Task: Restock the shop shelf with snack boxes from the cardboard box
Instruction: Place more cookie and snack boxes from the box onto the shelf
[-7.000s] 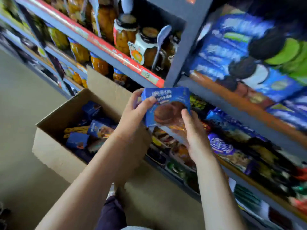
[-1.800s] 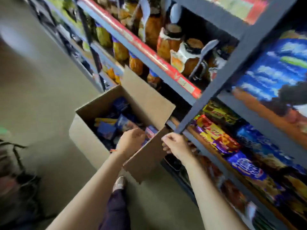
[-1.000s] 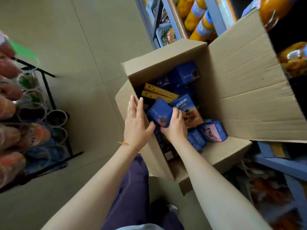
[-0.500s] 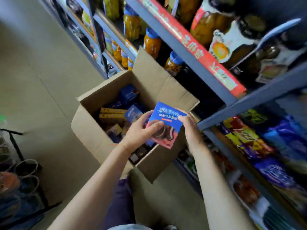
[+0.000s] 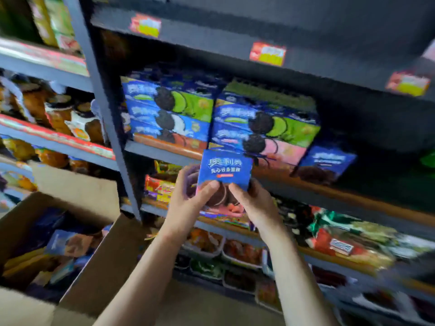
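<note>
Head camera view, looking down along two bare forearms toward a shop shelf. Both hands hold one blue cookie box [image 5: 225, 171] upright in front of the shelving. The left hand [image 5: 188, 201] wraps the box's lower left side, thumb pressed on its front; the right hand [image 5: 255, 203] grips the lower right corner, thumb on the front as well. The box's top edge sits level with the front lip of the gray metal shelf [image 5: 162, 152] behind it. On that shelf, two stacks of blue cookie packs [image 5: 263, 123] stand side by side, and a matching blue box [image 5: 326, 164] stands just right of them. Right of that box the shelf looks dark and open. A gray upright post [image 5: 106, 109] divides this bay from jars [image 5: 58, 118] on the left. At lower left, the open cardboard box [image 5: 98, 269] holds more blue boxes, its near flap hanging toward the person. Bagged snacks [image 5: 341, 236] fill the lower shelf, blurred.
</note>
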